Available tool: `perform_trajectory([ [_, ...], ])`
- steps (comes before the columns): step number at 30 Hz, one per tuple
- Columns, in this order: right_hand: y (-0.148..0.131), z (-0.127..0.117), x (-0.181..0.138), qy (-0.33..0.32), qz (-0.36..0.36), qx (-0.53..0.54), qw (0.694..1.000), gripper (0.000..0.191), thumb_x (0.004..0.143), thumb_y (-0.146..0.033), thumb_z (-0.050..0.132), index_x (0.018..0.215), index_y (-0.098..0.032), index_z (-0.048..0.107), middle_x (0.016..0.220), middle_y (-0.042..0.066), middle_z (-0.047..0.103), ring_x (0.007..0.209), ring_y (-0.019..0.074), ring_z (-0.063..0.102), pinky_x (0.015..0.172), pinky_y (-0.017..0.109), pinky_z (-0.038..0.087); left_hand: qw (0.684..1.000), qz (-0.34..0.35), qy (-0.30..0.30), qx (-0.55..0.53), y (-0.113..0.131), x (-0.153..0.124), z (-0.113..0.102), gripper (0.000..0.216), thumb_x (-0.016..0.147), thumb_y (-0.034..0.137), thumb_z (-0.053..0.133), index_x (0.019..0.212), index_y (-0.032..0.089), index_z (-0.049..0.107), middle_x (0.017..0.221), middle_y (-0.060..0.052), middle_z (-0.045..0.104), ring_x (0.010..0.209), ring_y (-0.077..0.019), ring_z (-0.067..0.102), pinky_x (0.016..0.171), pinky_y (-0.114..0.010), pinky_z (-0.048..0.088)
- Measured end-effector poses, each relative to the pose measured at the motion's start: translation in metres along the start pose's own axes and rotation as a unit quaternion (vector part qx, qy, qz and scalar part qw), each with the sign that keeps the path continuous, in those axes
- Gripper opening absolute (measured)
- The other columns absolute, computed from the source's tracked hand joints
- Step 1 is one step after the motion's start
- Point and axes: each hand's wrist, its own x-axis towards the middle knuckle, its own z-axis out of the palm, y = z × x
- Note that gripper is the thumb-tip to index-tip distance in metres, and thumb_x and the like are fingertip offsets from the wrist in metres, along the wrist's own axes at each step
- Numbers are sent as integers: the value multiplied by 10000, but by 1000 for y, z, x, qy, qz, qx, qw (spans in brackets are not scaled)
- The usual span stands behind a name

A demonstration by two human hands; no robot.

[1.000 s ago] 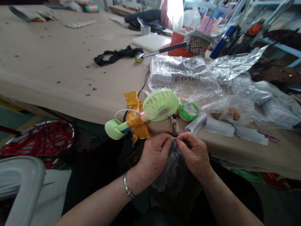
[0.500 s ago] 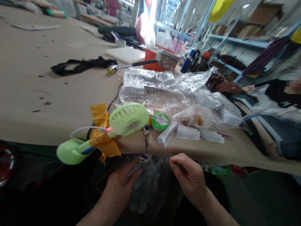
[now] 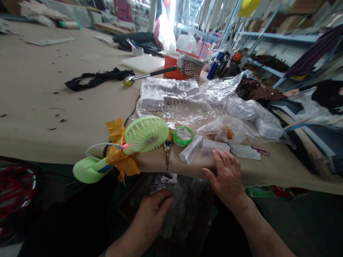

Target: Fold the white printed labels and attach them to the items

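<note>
My right hand (image 3: 227,175) lies at the table edge with its fingers stretched out and thumb apart. Its fingertips touch the near side of a stack of white printed labels (image 3: 207,147). Below the edge, my left hand (image 3: 155,210) is curled, thumb close to the forefinger; whatever it holds is hidden. Under and beside it is a heap of clear and whitish strips (image 3: 179,207). A soldering-iron-like tool (image 3: 167,153) with a metal tip points down over the edge. Beside it are a green round tub (image 3: 183,136) with white filling and a folded clear plastic piece (image 3: 190,150).
A green fan (image 3: 147,134) is fixed to the edge with orange tape (image 3: 122,160). Clear plastic bags (image 3: 182,107) of white labels spread behind. More labels (image 3: 245,151) lie at right. A hammer-like tool (image 3: 150,75), black cloth (image 3: 99,77) and red box (image 3: 171,69) are farther back.
My right hand has gone from a pinch over the table edge up and right onto the label stack, its fingers opening. My left hand has shifted slightly right and curled more.
</note>
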Motion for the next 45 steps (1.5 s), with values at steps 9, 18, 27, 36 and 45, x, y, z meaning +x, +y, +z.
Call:
perform_trajectory([
  [9, -40, 6, 7, -1, -43, 82, 996, 366, 874, -242, 561, 1235, -178, 560, 1239, 95, 615, 1193, 298, 471, 997, 468, 338, 999, -8, -35, -13, 5, -6, 6, 184, 795, 215, 528, 754, 205, 707, 723, -15, 709, 727, -179, 643, 697, -254, 463],
  [18, -23, 13, 8, 94, -40, 188, 977, 186, 850, -145, 592, 954, -264, 691, 950, 8, 732, 987, 204, 607, 918, 406, 400, 974, -89, -72, -195, 31, 6, 20, 142, 773, 226, 588, 681, 154, 669, 657, -22, 650, 660, -146, 578, 635, -243, 435],
  [27, -43, -21, -28, 44, -133, 292, 946, 226, 848, -103, 526, 987, -246, 634, 962, 21, 707, 1040, 223, 588, 941, 449, 419, 786, -188, -111, -579, 65, 24, 37, 223, 744, 312, 714, 808, 107, 654, 722, -29, 641, 590, -76, 568, 529, -162, 426],
  [36, -7, -1, -2, -31, 28, 2, 999, 484, 863, -340, 563, 1294, -132, 493, 1284, 173, 547, 1192, 366, 439, 954, 547, 368, 859, -253, -94, -435, 62, 20, 39, 120, 856, 201, 561, 894, 103, 619, 664, -48, 666, 559, -117, 628, 553, -224, 510],
  [45, 8, -2, -19, 96, -6, 185, 978, 154, 859, -125, 569, 929, -217, 671, 952, 55, 709, 995, 222, 615, 895, 417, 466, 842, -280, -125, -443, 67, 21, 35, 139, 857, 207, 547, 881, 96, 627, 674, -68, 674, 525, -120, 620, 551, -240, 513],
])
